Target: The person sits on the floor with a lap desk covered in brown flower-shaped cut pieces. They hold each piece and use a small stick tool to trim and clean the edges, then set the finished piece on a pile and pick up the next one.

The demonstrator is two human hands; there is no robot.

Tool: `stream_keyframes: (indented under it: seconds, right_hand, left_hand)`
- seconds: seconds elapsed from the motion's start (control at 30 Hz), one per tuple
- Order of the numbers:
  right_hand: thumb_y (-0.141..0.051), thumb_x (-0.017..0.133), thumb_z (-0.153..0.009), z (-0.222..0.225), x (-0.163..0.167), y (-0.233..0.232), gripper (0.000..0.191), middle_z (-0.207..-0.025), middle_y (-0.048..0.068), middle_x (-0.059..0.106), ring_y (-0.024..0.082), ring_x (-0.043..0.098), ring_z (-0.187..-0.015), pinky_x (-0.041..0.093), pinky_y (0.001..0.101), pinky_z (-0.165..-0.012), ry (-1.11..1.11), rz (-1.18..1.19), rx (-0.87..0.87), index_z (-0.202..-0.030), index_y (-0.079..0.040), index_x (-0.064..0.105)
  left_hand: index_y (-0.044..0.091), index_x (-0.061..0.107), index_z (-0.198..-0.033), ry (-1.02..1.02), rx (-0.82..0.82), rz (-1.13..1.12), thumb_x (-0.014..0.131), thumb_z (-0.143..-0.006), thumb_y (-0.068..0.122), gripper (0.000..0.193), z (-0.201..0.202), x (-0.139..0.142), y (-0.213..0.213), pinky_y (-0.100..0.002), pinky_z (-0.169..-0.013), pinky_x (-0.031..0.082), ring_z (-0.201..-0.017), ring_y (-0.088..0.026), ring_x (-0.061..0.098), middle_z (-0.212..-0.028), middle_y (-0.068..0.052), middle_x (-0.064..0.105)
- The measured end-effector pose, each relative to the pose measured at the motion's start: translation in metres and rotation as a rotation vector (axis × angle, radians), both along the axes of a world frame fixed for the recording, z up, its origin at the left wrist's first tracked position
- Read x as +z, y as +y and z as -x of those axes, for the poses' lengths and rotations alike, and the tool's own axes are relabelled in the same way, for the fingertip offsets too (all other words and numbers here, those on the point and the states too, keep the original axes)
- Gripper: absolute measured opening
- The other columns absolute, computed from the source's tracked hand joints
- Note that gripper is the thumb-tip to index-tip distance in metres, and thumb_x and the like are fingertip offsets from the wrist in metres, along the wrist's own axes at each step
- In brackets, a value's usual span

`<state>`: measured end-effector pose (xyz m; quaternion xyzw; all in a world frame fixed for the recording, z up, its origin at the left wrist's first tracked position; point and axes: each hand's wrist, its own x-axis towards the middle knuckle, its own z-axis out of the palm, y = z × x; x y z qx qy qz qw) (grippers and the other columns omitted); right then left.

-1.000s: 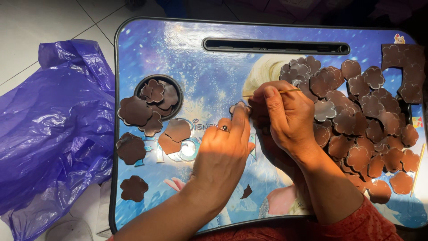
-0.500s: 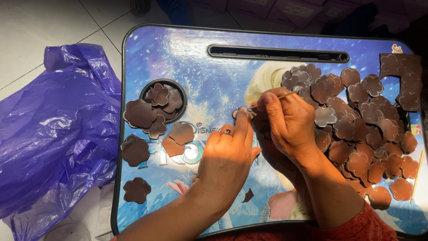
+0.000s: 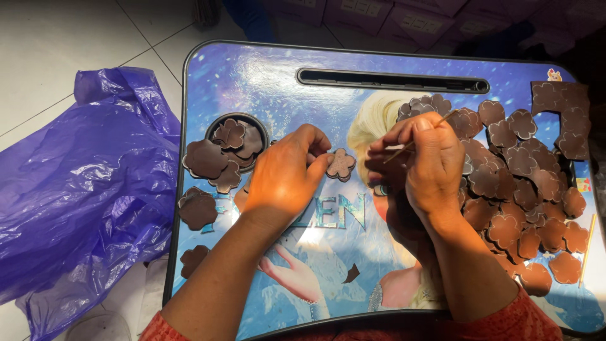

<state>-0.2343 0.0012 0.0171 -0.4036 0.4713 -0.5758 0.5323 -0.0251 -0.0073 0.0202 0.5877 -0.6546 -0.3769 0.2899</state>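
My left hand (image 3: 287, 177) rests on a blue picture-printed lap table (image 3: 265, 82), its fingertips touching a small brown flower-shaped piece (image 3: 341, 164) that lies flat between my two hands. My right hand (image 3: 424, 165) is closed around a thin wooden stick (image 3: 421, 136), just left of a large heap of brown flower pieces (image 3: 517, 183). More brown flower pieces (image 3: 218, 158) lie in and around the round cup recess beside my left hand.
A crumpled purple plastic bag (image 3: 82, 189) lies on the tiled floor at the left. A long slot (image 3: 391, 81) runs along the table's far edge. A brown scrap (image 3: 351, 273) and another stick (image 3: 587, 249) lie on the table. Boxes stand beyond it.
My hands have come apart. The flower piece that was held between them now lies on the table at my left fingertips. The view has shifted so the table sits lower.
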Motion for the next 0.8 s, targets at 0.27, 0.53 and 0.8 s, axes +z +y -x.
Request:
stream_keyframes:
  seconds: [0.27,0.53,0.8]
  right_hand:
    - [0.004,0.045,-0.098,-0.001,0.004,0.001,0.024,-0.095,0.012,0.064,0.015,0.067,-0.075,0.056,0.0287,-0.064,0.752,0.146,0.052,-0.107,0.001,0.068]
    - [-0.018,0.078,-0.086,-0.022,0.023,0.007,0.033,-0.11,0.011,0.068,0.025,0.071,-0.09,0.057,0.0351,-0.076,1.143,0.334,0.185,-0.117,-0.007,0.073]
    - [-0.02,0.082,-0.082,-0.026,0.016,0.008,0.039,-0.106,0.012,0.068,0.022,0.069,-0.089,0.056,0.0343,-0.073,1.099,0.233,0.239,-0.113,-0.002,0.066]
  left_hand:
    - [0.009,0.062,-0.112,0.17,0.048,0.008,0.065,-0.093,0.02,0.022,-0.009,-0.004,-0.003,-0.036,-0.077,0.056,-0.086,-0.019,0.073,-0.103,-0.005,0.073]
    - [0.003,0.058,-0.115,0.468,0.257,0.101,0.057,-0.1,0.016,0.02,-0.008,-0.025,-0.018,-0.029,-0.077,0.059,-0.088,-0.013,0.07,-0.108,-0.007,0.067]
    - [0.005,0.061,-0.114,0.262,0.254,0.206,0.059,-0.1,0.011,0.016,-0.005,-0.034,-0.017,-0.036,-0.08,0.055,-0.087,-0.022,0.07,-0.105,-0.011,0.069]
